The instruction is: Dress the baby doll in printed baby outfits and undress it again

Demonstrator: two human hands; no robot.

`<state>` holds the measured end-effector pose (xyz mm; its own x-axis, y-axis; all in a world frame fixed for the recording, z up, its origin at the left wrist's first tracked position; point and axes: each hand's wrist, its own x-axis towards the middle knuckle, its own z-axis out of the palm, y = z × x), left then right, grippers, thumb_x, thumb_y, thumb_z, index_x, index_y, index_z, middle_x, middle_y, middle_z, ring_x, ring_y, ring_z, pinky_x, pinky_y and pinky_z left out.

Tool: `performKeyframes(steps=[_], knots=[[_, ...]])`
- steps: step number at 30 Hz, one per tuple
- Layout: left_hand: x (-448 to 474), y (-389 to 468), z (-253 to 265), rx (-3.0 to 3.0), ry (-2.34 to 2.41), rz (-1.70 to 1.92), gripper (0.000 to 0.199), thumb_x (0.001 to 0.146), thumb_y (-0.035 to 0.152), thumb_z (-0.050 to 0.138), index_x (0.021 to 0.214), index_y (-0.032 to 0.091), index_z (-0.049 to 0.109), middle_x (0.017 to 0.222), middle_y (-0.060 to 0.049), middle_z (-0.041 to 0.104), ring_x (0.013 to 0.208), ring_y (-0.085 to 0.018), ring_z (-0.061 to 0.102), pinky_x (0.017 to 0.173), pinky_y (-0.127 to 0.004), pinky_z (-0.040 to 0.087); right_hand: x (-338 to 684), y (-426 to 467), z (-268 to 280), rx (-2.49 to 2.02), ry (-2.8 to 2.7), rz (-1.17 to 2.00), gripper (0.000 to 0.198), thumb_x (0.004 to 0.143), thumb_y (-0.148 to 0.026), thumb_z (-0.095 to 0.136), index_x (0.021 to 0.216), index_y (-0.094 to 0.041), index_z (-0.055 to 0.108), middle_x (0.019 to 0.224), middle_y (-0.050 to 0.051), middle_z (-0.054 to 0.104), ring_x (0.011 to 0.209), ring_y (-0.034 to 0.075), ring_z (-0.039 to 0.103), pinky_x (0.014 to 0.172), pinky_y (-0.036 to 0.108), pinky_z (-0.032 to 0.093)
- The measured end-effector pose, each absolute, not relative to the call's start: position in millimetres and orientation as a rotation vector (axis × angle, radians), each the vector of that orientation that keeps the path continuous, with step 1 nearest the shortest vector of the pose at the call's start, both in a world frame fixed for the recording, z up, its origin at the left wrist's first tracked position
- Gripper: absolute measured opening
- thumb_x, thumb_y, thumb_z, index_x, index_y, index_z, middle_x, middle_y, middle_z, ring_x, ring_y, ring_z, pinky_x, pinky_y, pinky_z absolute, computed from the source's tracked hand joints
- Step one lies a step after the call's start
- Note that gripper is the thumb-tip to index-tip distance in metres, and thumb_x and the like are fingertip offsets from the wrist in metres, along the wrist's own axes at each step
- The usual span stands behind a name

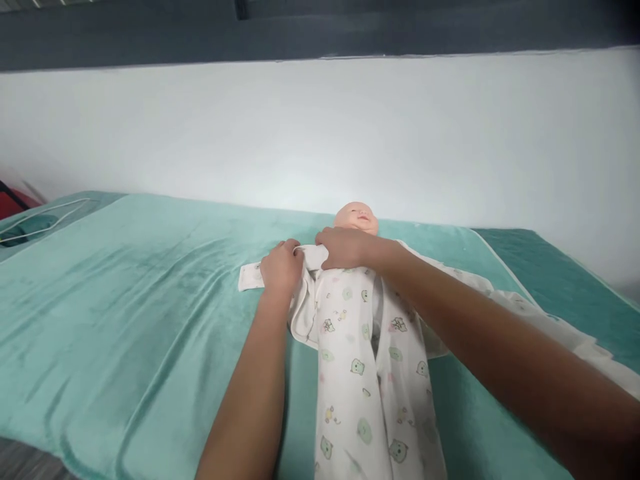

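Note:
A baby doll [354, 215] lies on its back with its head toward the wall. White baby trousers [357, 373] printed with green animal faces lie over its body and stretch toward me. Under them is a matching open baby top [303, 317], one sleeve spread out to the left. My left hand [283, 268] is closed around that sleeve, whose cuff [250, 277] sticks out beyond it. My right hand [345, 248] reaches across just below the doll's head, fingers bent on the top near the shoulder; its grip is partly hidden. The doll's arms are out of sight.
A mint-green blanket [150, 300] with soft folds covers the bed. White thin cloth [540, 313] trails off to the right, partly behind my right forearm. A white wall [300, 127] rises behind the bed. At the far left lie a white cord [55, 223] and a red object [13, 203].

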<state>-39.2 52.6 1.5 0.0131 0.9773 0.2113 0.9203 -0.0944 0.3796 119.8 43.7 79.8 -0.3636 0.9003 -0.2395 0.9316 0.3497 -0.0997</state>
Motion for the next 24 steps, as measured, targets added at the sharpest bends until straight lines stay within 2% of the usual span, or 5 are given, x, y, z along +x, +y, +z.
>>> performKeyframes(steps=[3,7,15,18,24], knots=[[-41,55,1,2.055,2.071,0.615,0.035,0.09,0.031,0.042,0.118,0.03,0.062,0.113,-0.006,0.071,0.104,-0.027,0.064,0.084,-0.037,0.046,126,42,75,1.666,2.519,-0.277,0.042,0.079,-0.035,0.061,0.119,-0.021,0.057,0.12,0.01,0.06,0.097,0.025,0.06,0.062,0.029,0.039],[-41,55,2,2.039,2.074,0.623,0.034,0.09,0.033,0.042,0.117,0.029,0.062,0.111,-0.008,0.072,0.104,-0.027,0.065,0.084,-0.038,0.046,110,42,76,1.468,2.654,-0.2,0.024,0.081,-0.022,0.055,0.103,-0.018,0.063,0.114,0.01,0.061,0.099,0.023,0.059,0.061,0.028,0.037],[-42,54,6,2.025,2.085,0.58,0.033,0.09,0.038,0.041,0.111,0.029,0.065,0.103,-0.009,0.073,0.098,-0.03,0.067,0.08,-0.039,0.047,76,57,71,1.402,2.442,-0.284,0.018,0.082,-0.022,0.055,0.093,-0.019,0.068,0.086,0.008,0.069,0.07,0.02,0.063,0.059,0.029,0.038],[-42,52,7,2.019,2.07,0.63,0.033,0.09,0.036,0.041,0.113,0.031,0.064,0.104,-0.008,0.073,0.098,-0.029,0.067,0.077,-0.037,0.047,78,57,73,1.45,2.457,-0.233,0.023,0.082,-0.025,0.056,0.101,-0.019,0.069,0.092,0.009,0.071,0.077,0.023,0.066,0.063,0.029,0.04],[-45,47,9,1.977,2.059,0.8,0.033,0.091,0.031,0.04,0.114,0.032,0.063,0.104,-0.005,0.073,0.098,-0.027,0.066,0.073,-0.035,0.045,99,51,86,1.464,2.531,-0.214,0.036,0.087,-0.042,0.056,0.12,-0.032,0.061,0.109,0.003,0.07,0.088,0.023,0.065,0.065,0.028,0.04]])
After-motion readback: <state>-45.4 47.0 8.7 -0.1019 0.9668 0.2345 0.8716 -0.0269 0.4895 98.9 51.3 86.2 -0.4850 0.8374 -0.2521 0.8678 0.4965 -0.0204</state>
